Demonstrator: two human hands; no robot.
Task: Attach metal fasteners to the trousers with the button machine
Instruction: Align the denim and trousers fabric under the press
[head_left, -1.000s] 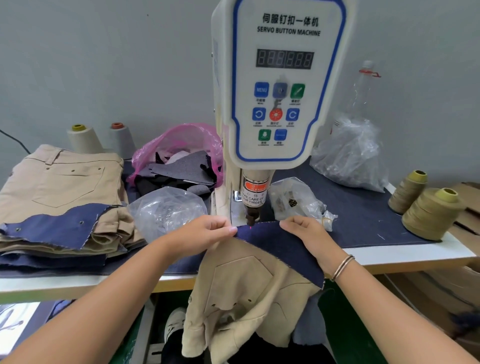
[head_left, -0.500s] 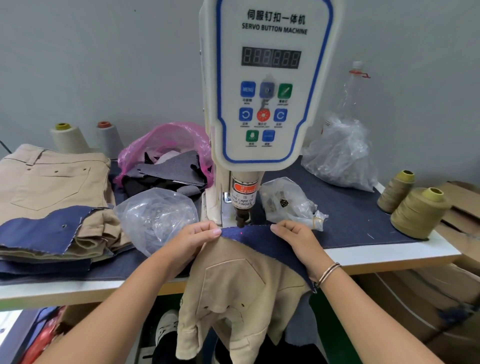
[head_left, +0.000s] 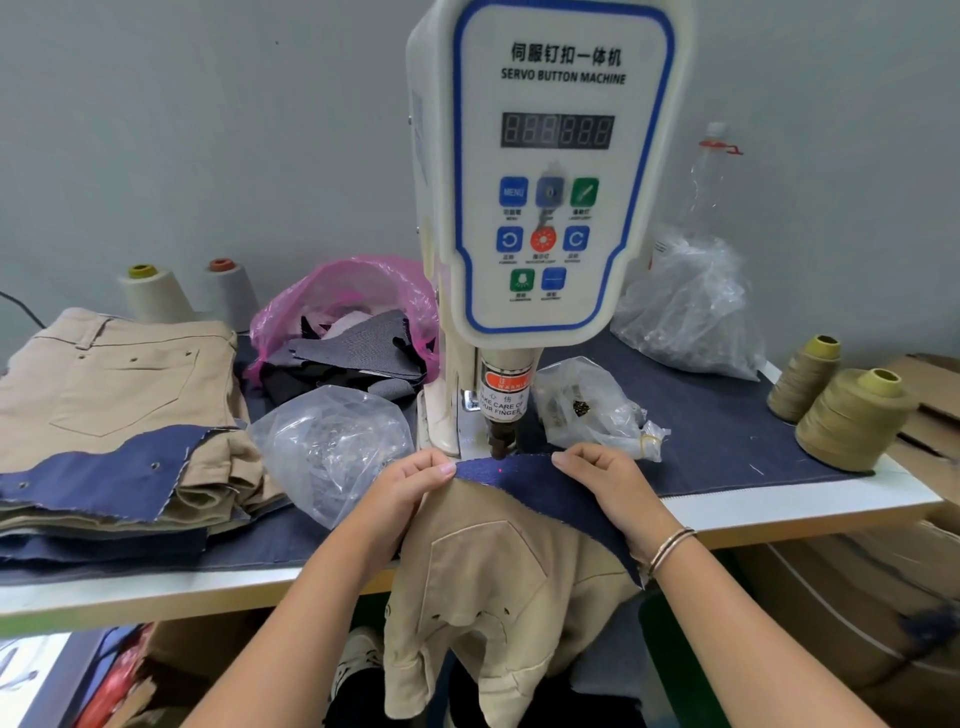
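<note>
Nearest you, the tan trousers (head_left: 498, 587) hang off the front edge of the table (head_left: 779, 512), their navy lining strip (head_left: 524, 475) turned up onto the tabletop. Your left hand (head_left: 402, 491) pinches the strip's left end and your right hand (head_left: 605, 483) pinches it further right, the two hands apart with the cloth stretched between them. A red light dot sits on the strip in that gap, right under the punch (head_left: 500, 441) of the button machine (head_left: 545, 171).

The collar above the punch carries a red label and the words "TAKE CARE OF YOUR FINGER". The panel reads "SERVO BUTTON MACHINE" under a line of Chinese characters; one blue key says "MENU".

To your left, a clear bag (head_left: 332, 447) lies just beside your left hand, with a stack of trousers (head_left: 114, 415) past it. To your right, bare navy cloth runs out to two olive thread cones (head_left: 847, 415) near the table's end.
</note>
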